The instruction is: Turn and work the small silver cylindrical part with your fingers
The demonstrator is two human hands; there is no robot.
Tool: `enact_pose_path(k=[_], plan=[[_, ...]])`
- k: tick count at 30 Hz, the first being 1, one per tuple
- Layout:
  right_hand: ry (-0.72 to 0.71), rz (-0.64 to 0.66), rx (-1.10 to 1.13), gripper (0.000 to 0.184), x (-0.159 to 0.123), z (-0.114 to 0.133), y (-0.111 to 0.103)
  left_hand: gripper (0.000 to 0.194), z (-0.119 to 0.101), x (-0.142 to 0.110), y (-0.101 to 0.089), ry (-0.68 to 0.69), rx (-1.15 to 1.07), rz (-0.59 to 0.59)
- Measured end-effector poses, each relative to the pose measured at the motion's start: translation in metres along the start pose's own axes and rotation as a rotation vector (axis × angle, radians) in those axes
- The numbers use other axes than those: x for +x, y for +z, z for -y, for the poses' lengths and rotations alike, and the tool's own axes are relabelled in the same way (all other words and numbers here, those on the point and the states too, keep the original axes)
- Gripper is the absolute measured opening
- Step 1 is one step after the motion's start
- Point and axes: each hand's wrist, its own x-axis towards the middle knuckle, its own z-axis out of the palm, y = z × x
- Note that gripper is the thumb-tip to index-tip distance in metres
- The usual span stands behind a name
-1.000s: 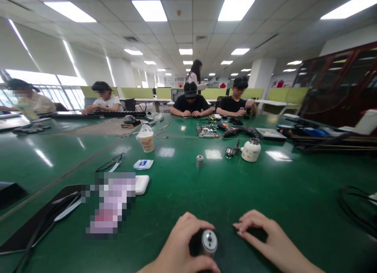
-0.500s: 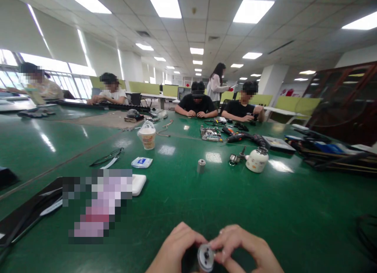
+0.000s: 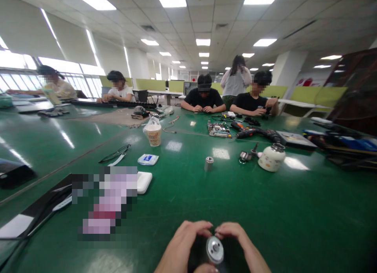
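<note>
A small silver metal cylinder is held low in front of me, its round end face turned up toward the camera with a raised centre and small holes. Wrapped around its left side is my left hand, closed, with the thumb at the lower edge. My right hand curls in from the other side, fingertips against the far rim; part of its grip is hidden. Farther out on the green table stands another small metal cylinder, upright.
At left lie a blurred-out phone-like item, a white case, a packet and dark straps. Beyond are a paper cup, a circuit board, a power drill and a round white jar. Several people are around the table.
The cylinder's face is turned more upward, and my right fingers have shifted from its side to its far rim. The view has moved slightly. A standing person in back has turned.
</note>
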Motion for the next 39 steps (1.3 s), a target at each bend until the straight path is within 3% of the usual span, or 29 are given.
enact_pose_path(k=[6, 15, 21, 26, 32, 37, 39], plan=[[0.014, 0.068, -0.033, 0.034, -0.004, -0.016, 0.013, 0.028, -0.01, 0.003, -0.01, -0.035, -0.012, -0.094], [0.018, 0.193, -0.166, 0.033, 0.008, 0.005, 0.005, 0.005, -0.021, 0.02, -0.006, -0.007, 0.033, -0.098], [0.065, 0.238, -0.163, 0.033, 0.007, 0.003, 0.006, 0.007, -0.025, 0.039, -0.033, 0.113, 0.066, -0.053], [0.077, 0.249, -0.159, 0.033, 0.007, 0.005, 0.005, 0.008, 0.001, 0.044, -0.052, -0.005, 0.277, -0.095], [0.057, 0.225, -0.14, 0.034, 0.008, 0.004, 0.004, 0.008, 0.019, 0.043, -0.049, -0.094, 0.453, 0.006], [0.054, 0.225, -0.128, 0.035, 0.007, 0.0, 0.002, 0.01, -0.001, 0.042, -0.046, -0.062, 0.302, -0.102], [0.042, 0.193, -0.115, 0.035, 0.007, -0.001, 0.003, 0.011, -0.011, 0.04, -0.041, 0.009, 0.21, -0.089]])
